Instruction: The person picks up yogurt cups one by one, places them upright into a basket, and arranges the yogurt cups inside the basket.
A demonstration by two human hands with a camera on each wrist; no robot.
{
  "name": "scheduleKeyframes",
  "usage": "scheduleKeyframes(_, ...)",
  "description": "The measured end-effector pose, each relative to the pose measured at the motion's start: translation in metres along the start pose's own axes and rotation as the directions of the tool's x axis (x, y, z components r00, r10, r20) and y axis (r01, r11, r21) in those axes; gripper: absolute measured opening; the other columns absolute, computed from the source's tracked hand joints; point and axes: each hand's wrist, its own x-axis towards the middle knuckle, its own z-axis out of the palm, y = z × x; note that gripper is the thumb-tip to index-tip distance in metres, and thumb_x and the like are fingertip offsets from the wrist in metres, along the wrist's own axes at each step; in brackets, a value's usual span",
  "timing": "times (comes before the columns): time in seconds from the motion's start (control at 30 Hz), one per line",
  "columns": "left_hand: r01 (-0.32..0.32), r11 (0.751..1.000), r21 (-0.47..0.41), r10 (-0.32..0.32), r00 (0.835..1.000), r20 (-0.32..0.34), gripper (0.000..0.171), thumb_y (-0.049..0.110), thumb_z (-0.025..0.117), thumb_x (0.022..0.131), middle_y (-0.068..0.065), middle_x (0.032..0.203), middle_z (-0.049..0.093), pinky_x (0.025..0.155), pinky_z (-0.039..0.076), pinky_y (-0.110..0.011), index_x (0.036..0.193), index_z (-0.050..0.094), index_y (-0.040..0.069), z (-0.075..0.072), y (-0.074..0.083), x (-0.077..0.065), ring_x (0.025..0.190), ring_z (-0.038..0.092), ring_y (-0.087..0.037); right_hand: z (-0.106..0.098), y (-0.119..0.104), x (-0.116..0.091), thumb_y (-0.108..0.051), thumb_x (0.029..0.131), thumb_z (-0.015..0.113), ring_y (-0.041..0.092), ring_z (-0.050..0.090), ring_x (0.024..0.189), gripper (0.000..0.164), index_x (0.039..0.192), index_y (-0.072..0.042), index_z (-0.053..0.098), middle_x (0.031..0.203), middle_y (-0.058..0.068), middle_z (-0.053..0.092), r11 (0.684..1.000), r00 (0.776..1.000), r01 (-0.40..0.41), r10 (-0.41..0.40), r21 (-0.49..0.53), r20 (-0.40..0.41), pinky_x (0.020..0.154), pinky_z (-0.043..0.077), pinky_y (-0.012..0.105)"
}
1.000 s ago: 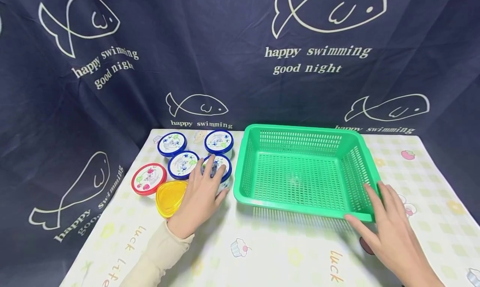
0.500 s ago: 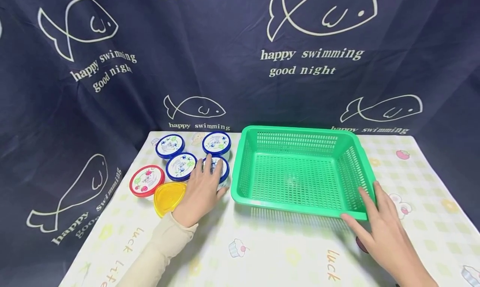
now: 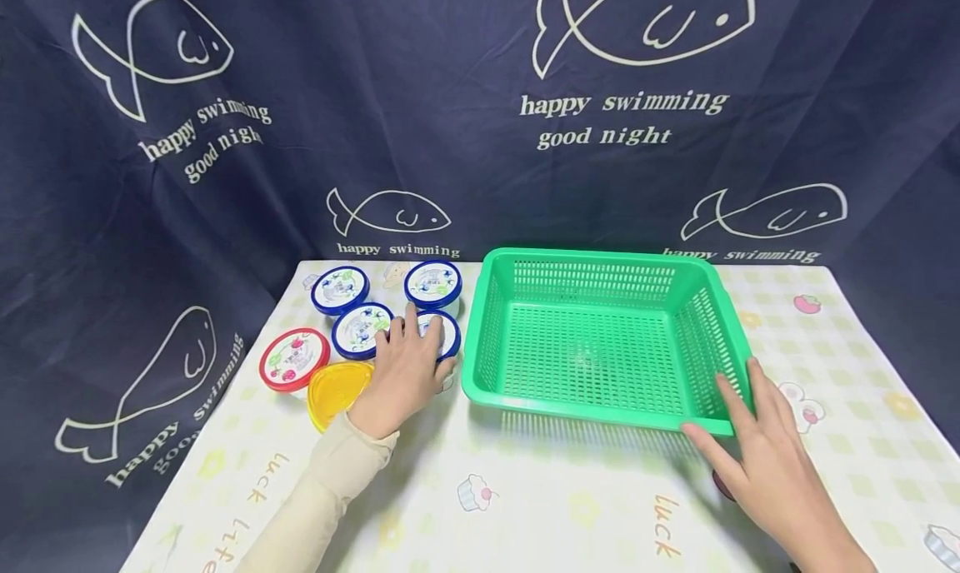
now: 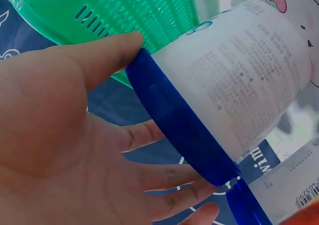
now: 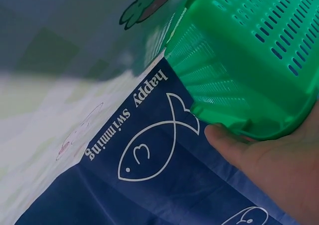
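My left hand [image 3: 401, 381] reaches over a white tub with a blue lid [image 3: 448, 337], the nearest to the basket in its group. In the left wrist view, the thumb lies at one side of the blue lid [image 4: 172, 122] and the fingers at the opposite side, gripping across it. The tub's printed white wall [image 4: 239, 80] shows beyond the lid. At the front right corner of a green plastic basket [image 3: 585, 412], my right hand [image 3: 776, 465] holds the rim, with one finger inside the wall and others outside. Nothing lies in the basket.
Left of the basket stand more blue-lidded tubs [image 3: 363, 331], a red-lidded tub [image 3: 295, 360] and a yellow-lidded tub [image 3: 337, 390], close together. A patterned cloth [image 3: 555, 506] covers the table. Behind it hangs a dark blue curtain [image 3: 480, 156] with fish prints.
My left hand has shifted slightly on the blue-lidded tub, its fingers now farther apart across the lid. The right hand keeps its place on the basket. The head view has shifted slightly.
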Motion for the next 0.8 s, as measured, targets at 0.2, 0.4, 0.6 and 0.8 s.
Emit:
scheduleKeyframes(0.2, 0.012, 1.0, -0.018, -0.012, 1.0, -0.008, 0.067, 0.05, 0.068, 0.091, -0.032, 0.129, 0.049, 0.095, 0.034, -0.058, 0.136, 0.046, 0.006, -0.002, -0.002, 0.003, 0.115, 0.044, -0.046, 0.0, -0.001, 0.0, -0.039, 0.095, 0.066, 0.048, 0.002, 0.149, 0.079, 0.152, 0.002, 0.032, 0.165, 0.019, -0.005, 0.999, 0.999, -0.033, 0.033, -0.007, 0.023, 0.103, 0.012, 0.077)
scheduleKeyframes(0.4, -0.02, 0.999, -0.033, 0.018, 0.998, -0.057, 0.074, 0.051, 0.071, 0.087, -0.03, 0.122, 0.053, 0.101, 0.035, -0.056, 0.14, 0.045, 0.007, -0.001, -0.004, 0.001, 0.115, 0.048, -0.048, -0.001, -0.002, -0.001, -0.041, 0.095, 0.066, 0.052, 0.005, 0.147, 0.084, 0.154, 0.004, 0.026, 0.165, 0.019, -0.007, 0.998, 0.998, -0.063, 0.063, -0.008, 0.028, 0.103, 0.013, 0.077)
scheduleKeyframes(0.6, -0.006, 0.996, -0.092, -0.007, 0.989, -0.148, 0.071, 0.051, 0.075, 0.084, -0.026, 0.113, 0.055, 0.098, 0.04, -0.054, 0.134, 0.048, 0.008, -0.011, -0.002, 0.0, 0.105, 0.053, -0.045, -0.002, -0.003, -0.001, -0.04, 0.095, 0.066, 0.052, 0.005, 0.147, 0.084, 0.155, 0.003, 0.026, 0.165, 0.018, -0.006, 0.998, 0.998, -0.064, 0.064, 0.002, 0.025, 0.103, 0.012, 0.076)
scheduleKeyframes(0.8, -0.005, 0.986, -0.165, -0.03, 0.977, -0.21, 0.069, 0.05, 0.076, 0.084, -0.026, 0.131, 0.048, 0.097, 0.044, -0.057, 0.133, 0.052, 0.008, -0.027, -0.004, -0.002, 0.116, 0.048, -0.042, -0.001, -0.003, -0.001, -0.04, 0.095, 0.066, 0.051, 0.005, 0.147, 0.078, 0.15, 0.004, 0.034, 0.165, 0.018, -0.006, 0.998, 0.998, -0.059, 0.059, -0.004, 0.022, 0.1, 0.015, 0.079)
